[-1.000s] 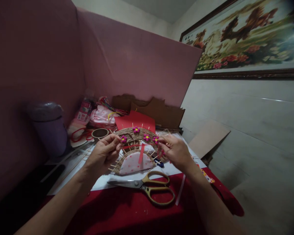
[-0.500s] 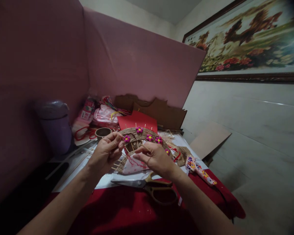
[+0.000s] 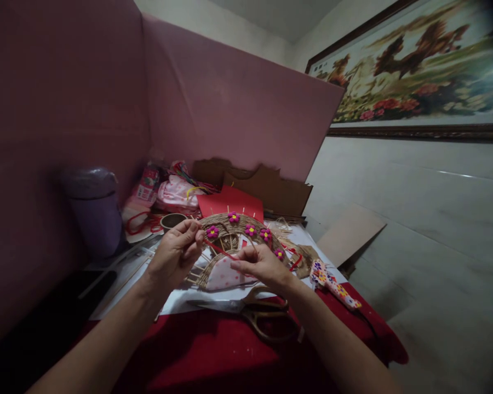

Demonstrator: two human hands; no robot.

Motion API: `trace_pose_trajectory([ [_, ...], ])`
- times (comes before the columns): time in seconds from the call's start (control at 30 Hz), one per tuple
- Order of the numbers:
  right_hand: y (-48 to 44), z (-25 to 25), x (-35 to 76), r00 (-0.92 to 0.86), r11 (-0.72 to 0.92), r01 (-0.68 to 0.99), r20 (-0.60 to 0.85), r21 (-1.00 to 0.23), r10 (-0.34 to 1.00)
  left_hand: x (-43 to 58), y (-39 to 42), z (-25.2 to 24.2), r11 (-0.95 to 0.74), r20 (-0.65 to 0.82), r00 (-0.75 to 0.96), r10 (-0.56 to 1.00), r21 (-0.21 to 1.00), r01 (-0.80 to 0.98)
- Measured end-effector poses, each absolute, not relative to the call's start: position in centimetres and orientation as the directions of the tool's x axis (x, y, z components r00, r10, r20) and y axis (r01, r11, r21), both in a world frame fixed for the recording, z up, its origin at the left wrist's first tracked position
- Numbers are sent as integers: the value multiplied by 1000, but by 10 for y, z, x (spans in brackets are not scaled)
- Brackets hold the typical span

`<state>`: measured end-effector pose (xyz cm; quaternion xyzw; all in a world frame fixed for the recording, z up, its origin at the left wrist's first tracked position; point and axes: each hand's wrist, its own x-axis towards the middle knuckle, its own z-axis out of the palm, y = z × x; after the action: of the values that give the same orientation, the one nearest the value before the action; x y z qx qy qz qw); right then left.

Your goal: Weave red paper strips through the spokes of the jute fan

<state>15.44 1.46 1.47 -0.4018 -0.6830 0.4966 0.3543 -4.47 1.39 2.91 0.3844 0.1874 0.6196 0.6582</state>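
Note:
A red string (image 3: 221,250) runs taut between my two hands. My left hand (image 3: 179,249) pinches one end between thumb and fingertips; my right hand (image 3: 265,265) grips it farther along, with the fingers closed. Behind the hands lies a curved woven twine piece (image 3: 254,220) with thin sticks poking from its edge and several magenta flowers (image 3: 234,217) with yellow centres on it. White cloth with pink dots (image 3: 225,274) fills its lower part. Just below my hands, large scissors (image 3: 246,311) rest partly open across the table's white and red coverings.
A purple bin (image 3: 95,213) stands at the left. Bagged cloth (image 3: 176,192), red card (image 3: 238,203) and torn cardboard (image 3: 267,186) sit at the back, near a tape roll (image 3: 173,220). A flower-patterned glue gun-shaped object (image 3: 334,284) lies at the right on red cloth (image 3: 189,350).
Loose, hanging red strands have become one straight string stretched between my hands. My right hand has closed its fingers and turned slightly; the left has shifted a little left.

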Motion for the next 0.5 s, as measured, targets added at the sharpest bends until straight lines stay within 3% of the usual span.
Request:
trace_pose_trajectory([
  [0.23, 9, 16, 176, -413, 128, 109, 73, -986, 908, -44, 18, 26, -78, 214, 113, 970, 719, -691],
  [0.5, 7, 21, 186, -397, 222, 133, 153, -966, 905, -45, 21, 24, -116, 159, 8, 987, 753, -647],
])
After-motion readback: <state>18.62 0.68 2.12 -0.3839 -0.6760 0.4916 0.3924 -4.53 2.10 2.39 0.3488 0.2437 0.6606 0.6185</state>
